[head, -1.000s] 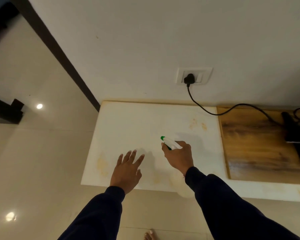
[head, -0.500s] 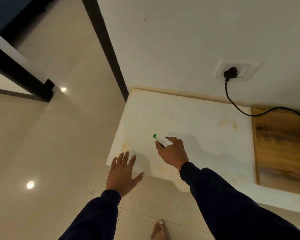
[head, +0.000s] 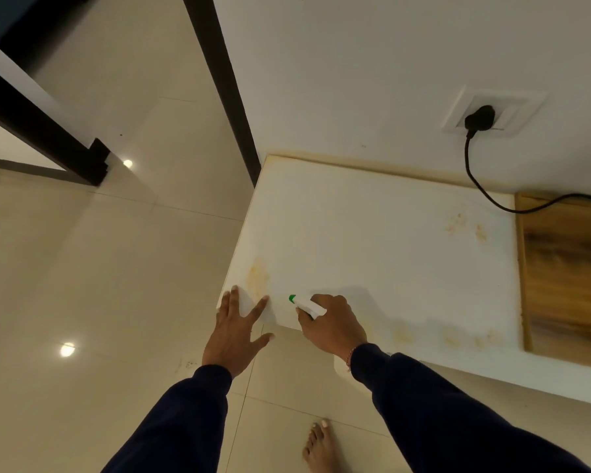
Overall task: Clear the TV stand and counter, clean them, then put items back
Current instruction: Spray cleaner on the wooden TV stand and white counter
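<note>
A white counter top (head: 372,240) with yellowish stains runs along the wall. My right hand (head: 331,324) grips a white spray bottle (head: 306,305) with a green nozzle, held over the counter's front left corner with the nozzle pointing left. The bottle's body is hidden under my hand. My left hand (head: 234,331) is spread flat with straight fingers at that same corner, fingertips over the counter's edge, holding nothing.
A wooden panel (head: 567,278) lies on the counter at the right. A black cable (head: 485,186) runs from a plug in a wall socket (head: 480,117) toward it. Glossy floor tiles (head: 99,268) fill the left. My bare foot (head: 319,445) stands below the counter.
Both hands have drifted toward the counter's front left corner. My view swung left, so the wooden panel and black device slid off to the right.
</note>
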